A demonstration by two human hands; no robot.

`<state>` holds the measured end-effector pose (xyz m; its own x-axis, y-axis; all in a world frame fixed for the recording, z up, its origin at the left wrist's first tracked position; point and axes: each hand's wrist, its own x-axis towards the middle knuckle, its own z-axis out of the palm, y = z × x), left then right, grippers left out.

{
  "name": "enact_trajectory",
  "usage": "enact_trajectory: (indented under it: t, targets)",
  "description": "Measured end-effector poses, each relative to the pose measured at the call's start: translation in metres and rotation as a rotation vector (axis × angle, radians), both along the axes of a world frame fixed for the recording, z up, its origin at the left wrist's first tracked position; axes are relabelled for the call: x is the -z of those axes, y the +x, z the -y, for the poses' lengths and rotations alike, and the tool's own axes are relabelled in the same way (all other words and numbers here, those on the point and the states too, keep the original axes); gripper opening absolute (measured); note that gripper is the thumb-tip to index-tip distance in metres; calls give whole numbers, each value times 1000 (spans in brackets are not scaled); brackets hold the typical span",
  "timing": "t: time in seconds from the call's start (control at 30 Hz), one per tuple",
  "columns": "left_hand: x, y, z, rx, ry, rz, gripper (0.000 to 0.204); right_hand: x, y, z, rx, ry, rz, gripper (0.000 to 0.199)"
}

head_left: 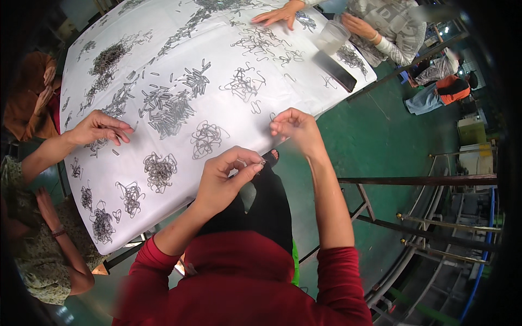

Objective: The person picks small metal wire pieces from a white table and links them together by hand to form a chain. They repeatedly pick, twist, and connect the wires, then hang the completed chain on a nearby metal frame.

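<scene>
My left hand (pixel 228 179) is closed just off the table's near edge, thumb and forefinger pinching a small metal piece (pixel 263 162) whose exact shape I cannot make out. My right hand (pixel 298 130) is raised to the right of it, with its fingertips closed on a thin bent wire hook (pixel 272 116). The two hands are apart. Closest to them on the white-covered table (pixel 239 122) lie a loose pile of wire hooks (pixel 207 139) and a pair of single hooks (pixel 255 106). Further left spreads a heap of small narrow metal clips (pixel 168 111).
More hook piles (pixel 160 171) lie along the near left side. A co-worker's hand (pixel 103 129) reaches in from the left; another person's hand (pixel 280 15) rests at the far side. A dark phone (pixel 335 70) and a clear plastic cup (pixel 331 37) stand near the right edge. Metal rails (pixel 418 180) stand at right.
</scene>
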<state>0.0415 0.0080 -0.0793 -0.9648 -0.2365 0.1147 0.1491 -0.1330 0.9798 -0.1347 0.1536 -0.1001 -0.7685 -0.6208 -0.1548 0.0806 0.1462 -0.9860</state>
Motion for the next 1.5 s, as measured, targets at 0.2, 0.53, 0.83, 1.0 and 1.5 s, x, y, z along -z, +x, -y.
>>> enact_trajectory:
  t: [0.2,0.53,0.83,1.0,1.5]
  targets:
    - [4,6,-7,-32,-90,-1,11,-34,77,-15,164,-333,298,17]
    - [-2,12,-17,-148,-177,-97,20,-43,140,-14,336,-447,328,5]
    - [-4,11,-24,-217,-284,-96,30,-38,146,2,471,-577,255,6]
    - [2,8,-18,-166,-292,-151,32,-34,150,6,475,-590,45,8]
    - [79,-153,165,-559,-1093,421,18,-33,138,-2,472,-453,-94,12]
